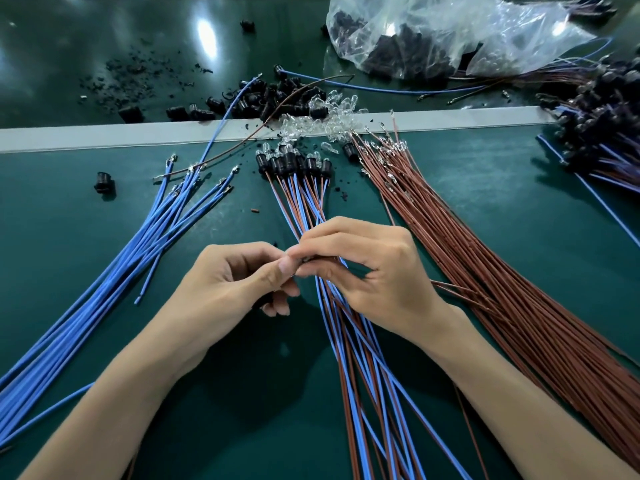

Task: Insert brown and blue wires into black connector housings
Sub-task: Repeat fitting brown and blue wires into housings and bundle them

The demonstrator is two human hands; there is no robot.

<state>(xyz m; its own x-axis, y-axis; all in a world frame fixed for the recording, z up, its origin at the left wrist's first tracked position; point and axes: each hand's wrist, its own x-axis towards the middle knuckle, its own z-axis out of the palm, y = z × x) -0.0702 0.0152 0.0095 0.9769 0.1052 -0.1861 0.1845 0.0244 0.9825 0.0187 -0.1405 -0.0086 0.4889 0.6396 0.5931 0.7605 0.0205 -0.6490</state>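
Task looks partway done, w/ plenty left. A row of finished assemblies (294,164), black housings each w/ a brown and a blue lead, lies mid-bench on the green bench (519,174), leads trailing toward the person and under both hands. A bigger heap of what seem to be finished ones (595,123) sits at the far right. Stock not yet used: loose blue wires (166,220) fanned out on the left, a much thicker bundle of loose brown wires (467,237) on the right, loose black housings (277,98) piled by the grey strip next to clear bulbs (332,112), and more dark parts in the plastic bag (433,32). The piece in hand is above the finished leads, where the fingertips meet. The left hand (239,278) has thumb and curled fingers pinched on a small dark piece (304,259), prob. a housing but mostly hidden. The right hand (374,271) pinches a wire (325,259) fed toward it; colour is hard to call. Whether the terminal is seated can't be told — the fingers cover the joint. Judging by the piles, many more pairs remain.
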